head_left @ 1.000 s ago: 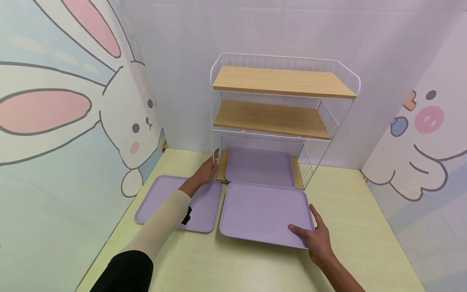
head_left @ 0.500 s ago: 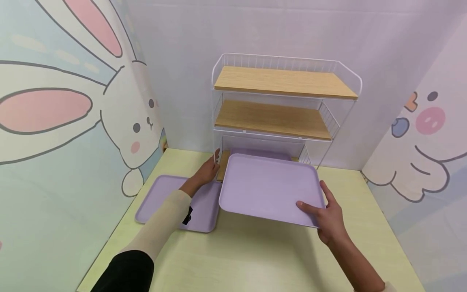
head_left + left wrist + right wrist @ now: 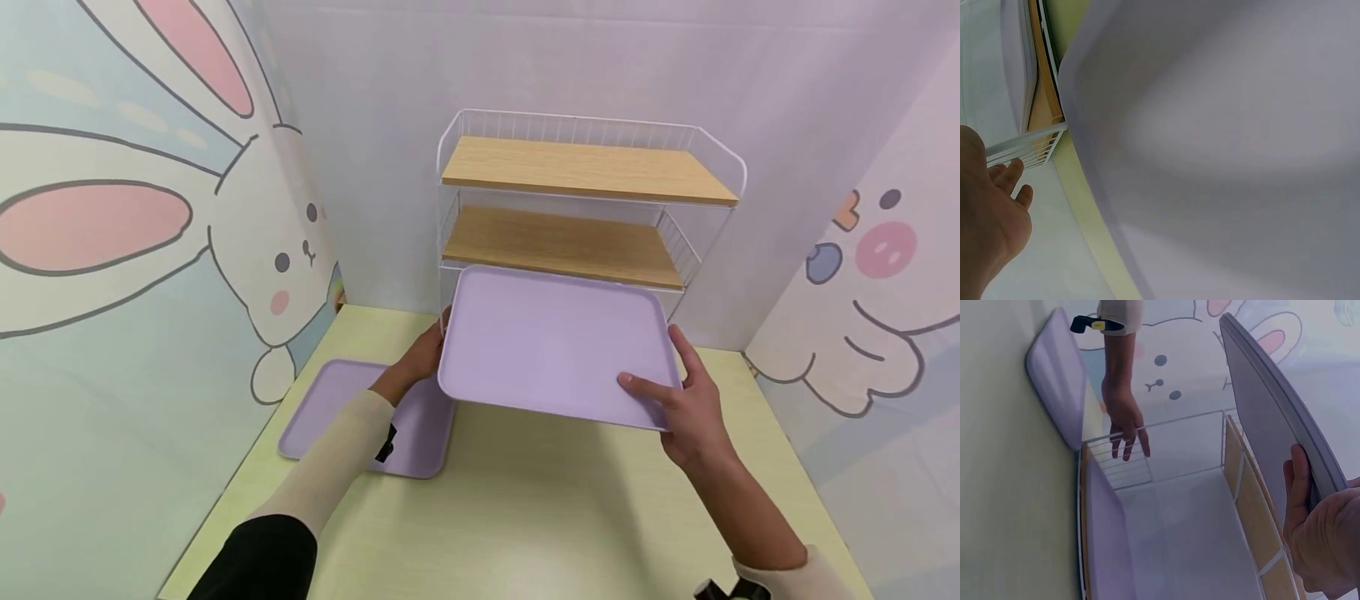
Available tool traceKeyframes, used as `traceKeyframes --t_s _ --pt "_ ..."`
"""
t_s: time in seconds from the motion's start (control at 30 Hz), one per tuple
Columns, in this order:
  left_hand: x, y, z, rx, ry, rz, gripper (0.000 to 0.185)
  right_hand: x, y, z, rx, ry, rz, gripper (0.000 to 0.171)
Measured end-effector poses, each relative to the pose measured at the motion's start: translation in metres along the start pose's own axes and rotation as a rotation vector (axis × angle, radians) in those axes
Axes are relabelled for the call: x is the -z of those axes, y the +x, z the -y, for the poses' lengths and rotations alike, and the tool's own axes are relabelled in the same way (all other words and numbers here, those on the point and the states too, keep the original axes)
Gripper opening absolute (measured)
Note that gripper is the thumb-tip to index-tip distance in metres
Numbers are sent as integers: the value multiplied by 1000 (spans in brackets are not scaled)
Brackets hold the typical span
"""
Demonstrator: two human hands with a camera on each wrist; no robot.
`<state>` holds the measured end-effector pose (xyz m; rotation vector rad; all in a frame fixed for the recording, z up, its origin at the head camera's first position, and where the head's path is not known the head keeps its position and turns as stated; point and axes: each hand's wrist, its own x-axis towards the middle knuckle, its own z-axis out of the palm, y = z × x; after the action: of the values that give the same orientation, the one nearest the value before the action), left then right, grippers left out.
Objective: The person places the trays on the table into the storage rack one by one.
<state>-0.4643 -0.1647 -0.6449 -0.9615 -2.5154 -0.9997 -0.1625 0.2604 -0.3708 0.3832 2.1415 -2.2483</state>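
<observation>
right hand (image 3: 693, 408) grips lifted tray (image 3: 551, 342) | left hand (image 3: 420, 360) open on rack (image 3: 585, 208) side | one tray shelved, one on desk (image 3: 525, 508)
</observation>
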Motion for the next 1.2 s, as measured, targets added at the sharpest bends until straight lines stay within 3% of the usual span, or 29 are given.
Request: traceKeyframes --t_s 0.13,0.37,0.57,0.67,0.7,0.73,0.87,0.93,0.97,1.03,1.1,1.2 --pt "1 -2 -1 -44 25 -26 71 -3 13 17 16 35 3 123" --pt "2 -6 -2 90 -14 27 74 -6 41 42 10 124 104 125" --pt "4 -6 -8 120 -55 28 77 -6 61 60 -15 343 229 114" --pt "6 -6 -16 152 -41 29 78 -8 69 61 28 400 266 113" --pt "7 -6 -20 164 -38 31 78 -9 71 59 53 389 270 115" --pt "16 -8 -37 169 -41 37 78 -10 72 56 90 358 268 118" --pt "16 -8 -42 227 -78 69 78 -15 72 40 275 159 172 125" --pt "16 -7 -40 241 -89 81 79 -19 73 34 354 73 90 121" --pt "9 -4 -26 253 -89 79 80 -21 74 32 383 48 57 115" --pt "8 -3 -23 244 -80 78 80 -24 77 30 422 21 7 101" --pt "8 -2 -20 228 -74 74 80 -26 82 31 433 6 -22 96" --pt "7 -2 -17 210 -58 76 79 -28 89 34 429 -48 -45 101"
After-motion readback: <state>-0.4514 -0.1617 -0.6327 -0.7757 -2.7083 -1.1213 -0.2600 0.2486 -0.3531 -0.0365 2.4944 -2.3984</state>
